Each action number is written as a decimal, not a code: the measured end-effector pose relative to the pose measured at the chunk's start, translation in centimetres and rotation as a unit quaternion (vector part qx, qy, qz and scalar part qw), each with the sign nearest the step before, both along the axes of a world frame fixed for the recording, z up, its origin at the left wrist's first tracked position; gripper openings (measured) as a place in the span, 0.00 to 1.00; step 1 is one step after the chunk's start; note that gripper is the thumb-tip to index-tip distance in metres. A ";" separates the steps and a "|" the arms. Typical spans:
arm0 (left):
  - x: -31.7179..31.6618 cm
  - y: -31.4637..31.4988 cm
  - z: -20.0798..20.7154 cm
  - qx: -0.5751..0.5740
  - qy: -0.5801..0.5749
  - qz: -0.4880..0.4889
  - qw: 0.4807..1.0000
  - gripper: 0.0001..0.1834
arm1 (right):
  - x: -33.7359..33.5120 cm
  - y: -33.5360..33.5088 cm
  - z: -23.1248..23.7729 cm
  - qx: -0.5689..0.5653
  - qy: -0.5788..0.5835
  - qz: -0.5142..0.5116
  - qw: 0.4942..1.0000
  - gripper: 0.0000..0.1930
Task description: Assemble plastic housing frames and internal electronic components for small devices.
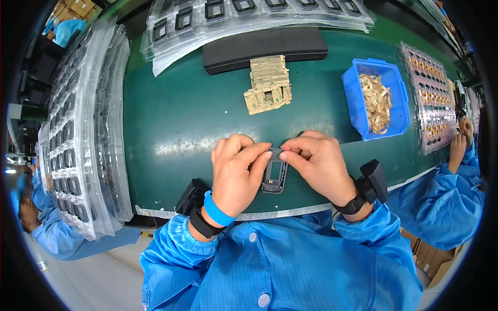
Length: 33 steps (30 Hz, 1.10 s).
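A small dark grey plastic device frame (273, 182), with a rectangular window through its middle, lies on the green table close to its front edge. At the frame's upper left corner, the thumb and forefinger of my left hand (236, 168) are pinched together. My right hand (319, 163) pinches at the upper right corner, thumb and forefinger meeting there. Both hands touch the frame's top end; whether a thin piece sits between the fingertips is hidden. Beyond my hands lies a fanned stack of tan adhesive gaskets (270, 83).
A blue bin (356, 111) of curled tan strips stands at the right. Behind the gaskets sits a long black foam block (264, 47). Clear trays of black frames (249, 20) lie at the back and left (98, 135). Another tray (430, 98) and a co-worker's sleeve (438, 202) are at the right.
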<state>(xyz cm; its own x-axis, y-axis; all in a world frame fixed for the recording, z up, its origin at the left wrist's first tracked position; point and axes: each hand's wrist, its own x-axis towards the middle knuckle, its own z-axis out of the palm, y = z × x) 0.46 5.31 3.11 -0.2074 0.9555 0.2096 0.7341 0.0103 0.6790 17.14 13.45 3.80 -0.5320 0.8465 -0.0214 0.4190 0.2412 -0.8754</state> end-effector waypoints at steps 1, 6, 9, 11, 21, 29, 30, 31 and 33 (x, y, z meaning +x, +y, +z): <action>-0.1 0.1 0.1 0.003 -0.002 0.003 1.000 0.08 | -0.1 0.0 0.1 0.001 0.002 0.002 1.000 0.06; 0.2 -0.2 0.1 0.039 0.053 0.002 0.998 0.07 | -0.7 -0.6 0.4 0.078 -0.018 0.000 0.997 0.03; 0.8 -0.4 -0.4 0.031 0.071 -0.009 0.997 0.08 | -0.3 -0.8 0.0 0.082 -0.036 -0.007 0.996 0.03; 1.1 -0.5 -0.4 0.044 0.063 -0.004 0.997 0.07 | -0.2 -1.2 0.4 0.073 -0.045 -0.015 0.996 0.03; 1.8 -1.4 -0.2 0.073 0.021 0.042 0.996 0.10 | -0.2 -1.0 0.0 0.063 -0.028 -0.013 0.997 0.05; 3.3 -4.5 -1.5 0.101 0.108 -0.044 0.988 0.12 | 0.1 -2.2 -0.5 0.130 -0.060 -0.033 0.989 0.08; 3.2 -4.6 -1.7 0.112 0.109 -0.052 0.986 0.15 | 0.3 -2.4 -0.6 0.121 -0.057 -0.035 0.990 0.09; 3.1 -4.9 -1.7 0.099 0.114 -0.047 0.987 0.15 | 0.6 -2.5 -0.5 0.116 -0.072 -0.019 0.990 0.09; 2.7 -5.2 -1.6 0.101 0.129 -0.037 0.986 0.15 | 0.7 -3.0 0.1 0.102 -0.084 -0.011 0.991 0.09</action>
<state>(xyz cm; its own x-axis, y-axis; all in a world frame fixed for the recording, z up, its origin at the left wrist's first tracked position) 3.14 0.15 1.51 -0.0536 0.8999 0.4328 0.8758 -0.1658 0.4533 17.82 10.48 3.94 -0.5173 0.8534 0.0645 0.5615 0.3953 -0.7269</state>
